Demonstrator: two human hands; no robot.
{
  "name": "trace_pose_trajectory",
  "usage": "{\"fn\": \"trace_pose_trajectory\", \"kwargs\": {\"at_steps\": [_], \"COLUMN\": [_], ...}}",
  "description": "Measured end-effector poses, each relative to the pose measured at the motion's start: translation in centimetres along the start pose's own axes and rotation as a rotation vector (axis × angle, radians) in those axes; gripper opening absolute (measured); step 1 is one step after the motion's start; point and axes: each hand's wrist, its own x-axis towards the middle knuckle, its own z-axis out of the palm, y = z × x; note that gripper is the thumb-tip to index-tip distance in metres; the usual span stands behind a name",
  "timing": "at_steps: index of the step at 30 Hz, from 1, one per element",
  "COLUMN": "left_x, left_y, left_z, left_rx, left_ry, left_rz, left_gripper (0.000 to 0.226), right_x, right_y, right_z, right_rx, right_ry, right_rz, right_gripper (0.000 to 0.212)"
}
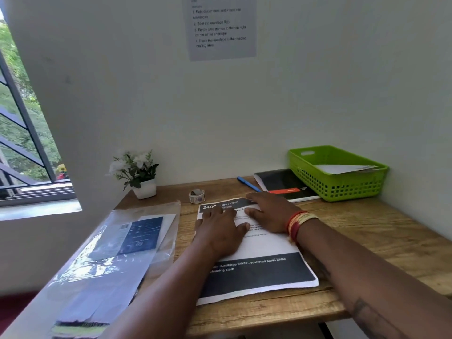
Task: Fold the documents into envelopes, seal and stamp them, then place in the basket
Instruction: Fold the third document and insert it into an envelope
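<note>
Folding is the step in hand: your printed document (254,245) lies flat on the counter (367,241), unfolded as far as shows, both palms pressing its far half. Your left hand (220,228) lies flat, grip wide, holding nothing; your right hand (269,211) lies beside it, fingers spread over the dark header, grip equally wide. Next, I judge, you need to lift one edge and bring it over evenly before creasing. Envelopes appear to sit in the clear plastic pack (117,245) at left. The green basket (342,189) waits at far right, paper already inside it.
</note>
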Motion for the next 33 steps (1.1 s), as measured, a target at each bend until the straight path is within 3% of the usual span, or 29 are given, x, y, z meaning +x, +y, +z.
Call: {"fn": "trace_pose_trajectory", "kwargs": {"at_steps": [4,9,12,16,17,20,24,28,33], "left_x": [-0.2,-0.4,-0.3,0.3,0.5,1.2,2.5,2.5,3.0], "left_y": [-0.1,-0.2,0.2,0.8,1.0,1.0,0.9,2.3,3.1], "left_z": [-0.8,-3.4,-4.1,-3.2,-2.9,-2.5,-3.2,-1.6,-0.4], "left_rx": [-0.062,-0.079,-0.089,-0.171,-0.178,-0.147,-0.093,-0.101,-0.041], "left_ry": [-0.07,-0.302,-0.317,-0.255,-0.253,-0.313,-0.42,-0.341,-0.163], "left_rz": [0.073,0.201,0.215,0.245,0.279,0.383,0.436,0.484,0.503], "left_gripper": [0.054,0.053,0.063,0.032,0.034,0.048,0.05,0.058,0.049], "right_x": [-0.2,-1.4,-2.2,-2.6,-2.6,-2.8,-2.7,-2.4,-2.3], "right_y": [-0.5,0.0,1.1,2.5,2.8,3.5,4.3,5.5,6.7], "right_z": [-0.9,-2.0,-2.8,-3.6,-3.7,-4.3,-4.5,-5.1,-5.2], "right_rx": [-0.002,0.217,0.321,0.308,0.332,0.429,0.52,0.527,0.528], "right_ry": [0.081,0.075,0.121,0.139,0.142,0.121,0.095,0.074,0.087], "right_rz": [-0.007,0.052,0.118,0.159,0.165,0.193,0.275,0.254,0.296], "right_gripper": [0.056,0.049,0.035,0.016,0.014,0.03,0.055,0.018,0.015]}}
